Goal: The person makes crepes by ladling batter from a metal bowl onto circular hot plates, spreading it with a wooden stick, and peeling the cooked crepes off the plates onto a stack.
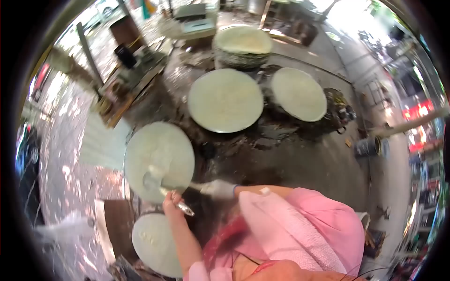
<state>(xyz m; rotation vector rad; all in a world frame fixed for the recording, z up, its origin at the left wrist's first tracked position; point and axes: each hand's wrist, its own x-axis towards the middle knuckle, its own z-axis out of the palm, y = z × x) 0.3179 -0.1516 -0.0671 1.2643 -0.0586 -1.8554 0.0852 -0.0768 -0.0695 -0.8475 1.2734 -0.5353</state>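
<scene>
My left hand [174,200] is closed around the handle of a spatula-like tool [164,190], whose silvery handle end pokes out below the fist. The blurred grey-white head of this tool lies over the lower part of a large round pale griddle [161,150]. To the right of that griddle's lower edge, my right hand [219,189] wears a white glove and is smeared by motion. A thin pale strip [197,186] reaches from the glove toward the griddle; whether my fingers grip it is unclear.
Another pale disc [154,241] sits beside my left forearm. Farther off are two more round pale surfaces [226,100] [299,93] and a stack of pale round sheets [243,41]. A dark bucket [368,147] stands on the right; a wooden bench [136,89] is at the upper left.
</scene>
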